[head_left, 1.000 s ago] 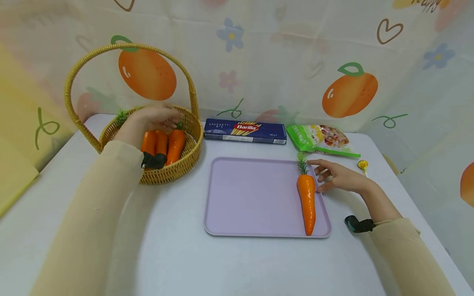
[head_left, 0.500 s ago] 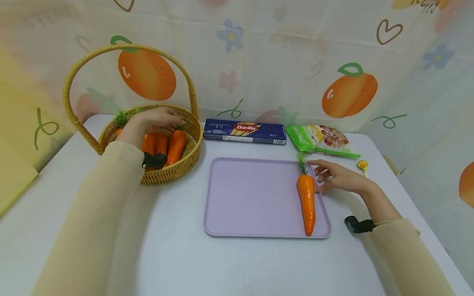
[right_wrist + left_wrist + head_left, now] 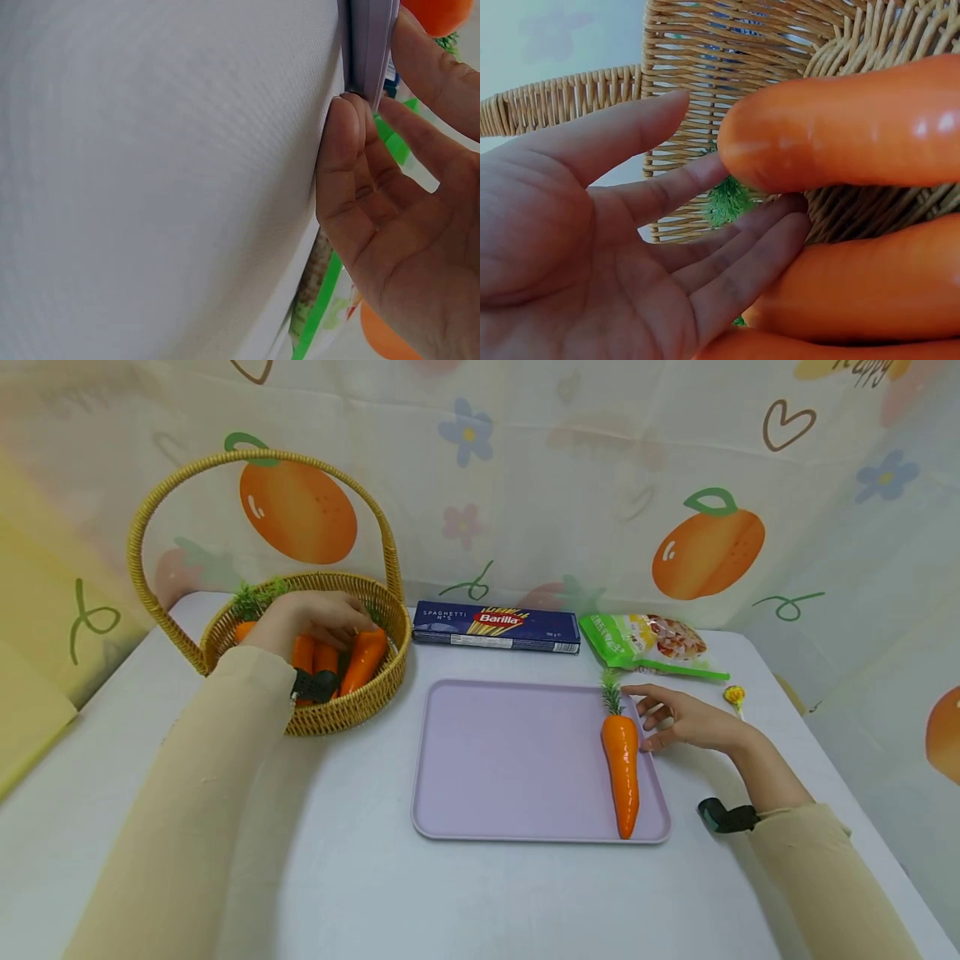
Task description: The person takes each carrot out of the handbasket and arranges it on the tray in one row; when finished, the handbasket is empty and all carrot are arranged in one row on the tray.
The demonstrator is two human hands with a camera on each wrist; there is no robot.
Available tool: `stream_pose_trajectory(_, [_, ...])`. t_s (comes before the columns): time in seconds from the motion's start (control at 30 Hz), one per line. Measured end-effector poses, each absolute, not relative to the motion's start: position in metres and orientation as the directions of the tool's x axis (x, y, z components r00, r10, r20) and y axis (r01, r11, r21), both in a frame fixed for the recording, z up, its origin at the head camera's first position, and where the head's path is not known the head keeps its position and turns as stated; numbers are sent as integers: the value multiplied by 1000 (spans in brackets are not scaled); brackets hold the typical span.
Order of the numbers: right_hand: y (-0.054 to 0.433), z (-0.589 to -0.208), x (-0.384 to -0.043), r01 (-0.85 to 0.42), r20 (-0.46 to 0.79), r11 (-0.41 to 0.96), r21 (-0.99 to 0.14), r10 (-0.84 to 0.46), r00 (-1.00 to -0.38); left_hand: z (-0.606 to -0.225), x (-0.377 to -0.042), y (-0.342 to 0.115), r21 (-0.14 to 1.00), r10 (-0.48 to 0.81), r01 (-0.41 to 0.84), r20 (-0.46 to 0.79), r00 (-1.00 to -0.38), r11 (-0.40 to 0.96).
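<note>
My left hand [image 3: 318,614] reaches into a wicker basket [image 3: 333,718] holding several carrots. In the left wrist view, its index finger touches the blunt top of the rightmost carrot [image 3: 840,127], while the thumb stands apart. Another carrot [image 3: 870,285] lies beside the other fingers. Green leaves [image 3: 727,202] show behind the fingers. At the right edge of a lilac tray [image 3: 510,768], my right hand [image 3: 686,718] rests with loosely bent fingers, thumb and fingertips touching or very near the rim. A carrot [image 3: 622,768] lies on the tray's right side, close to those fingers.
A blue spaghetti box [image 3: 495,627] lies behind the tray. To its right are a green-edged snack bag [image 3: 656,643] and a yellow lollipop [image 3: 735,695]. The basket's tall handle [image 3: 262,453] arches above the left hand. A patterned cloth [image 3: 547,485] hangs behind the table.
My left hand has lowered onto the rightmost carrot in the basket, and that carrot's top has shifted slightly right. The right hand and the tray have stayed put.
</note>
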State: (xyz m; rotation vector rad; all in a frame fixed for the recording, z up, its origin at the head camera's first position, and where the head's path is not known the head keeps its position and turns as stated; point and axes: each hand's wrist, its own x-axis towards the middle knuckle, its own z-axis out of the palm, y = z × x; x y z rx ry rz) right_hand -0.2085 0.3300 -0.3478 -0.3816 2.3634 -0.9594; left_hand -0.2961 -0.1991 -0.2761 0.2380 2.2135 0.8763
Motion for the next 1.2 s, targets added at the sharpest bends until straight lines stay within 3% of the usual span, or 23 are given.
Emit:
stream_pose_trajectory(0.8, [330, -346, -207, -65, -378, 704, -707, -455, -806, -288, -309, -191, 564, 334, -86, -598, -729, 821])
stream_pose_trajectory(1.2, [328, -346, -208, -63, -388, 710, -701, -455, -802, -290, -304, -190, 520, 358, -68, -672, -648, 851])
